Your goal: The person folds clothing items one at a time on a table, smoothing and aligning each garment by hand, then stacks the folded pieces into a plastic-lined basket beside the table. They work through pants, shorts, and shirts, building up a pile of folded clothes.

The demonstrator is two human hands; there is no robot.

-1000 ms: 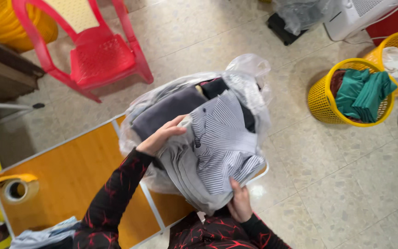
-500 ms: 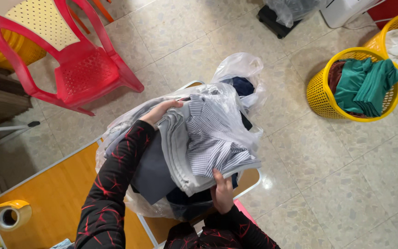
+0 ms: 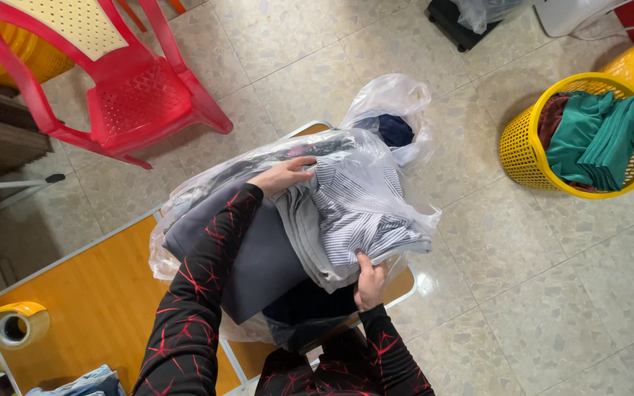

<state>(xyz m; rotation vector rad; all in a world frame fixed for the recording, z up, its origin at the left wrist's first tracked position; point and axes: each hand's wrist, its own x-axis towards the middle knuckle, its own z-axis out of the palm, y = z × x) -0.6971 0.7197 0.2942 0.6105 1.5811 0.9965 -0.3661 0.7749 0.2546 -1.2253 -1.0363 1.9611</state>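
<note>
- The left hand (image 3: 282, 176) lay on top of a striped shirt (image 3: 357, 216), fingers curled into a loose grip on the folded cloth at the pile's upper edge; its sleeve was black with red streaks.
- The right hand (image 3: 369, 282) had a closed grip on the lower edge of the same striped shirt, thumb on top (the fingers were tucked under and out of sight).
- The striped shirt sat on a stack of folded clothes, with a grey garment (image 3: 299, 235) just beneath it and a larger dark grey one (image 3: 254, 264) beside that.
- The whole stack lay inside a clear plastic bag (image 3: 394, 99), whose loose end bunched up at the far side over something dark blue.
- The bag rested on an orange bench (image 3: 89, 308), near its corner.
- A roll of tape in a yellow holder (image 3: 12, 326) sat at the bench's left edge, well apart from the hands.
- On the tiled floor (image 3: 537, 293) stood a red plastic chair (image 3: 122, 88) and a yellow basket (image 3: 519, 158) holding green cloth (image 3: 599, 136).
</note>
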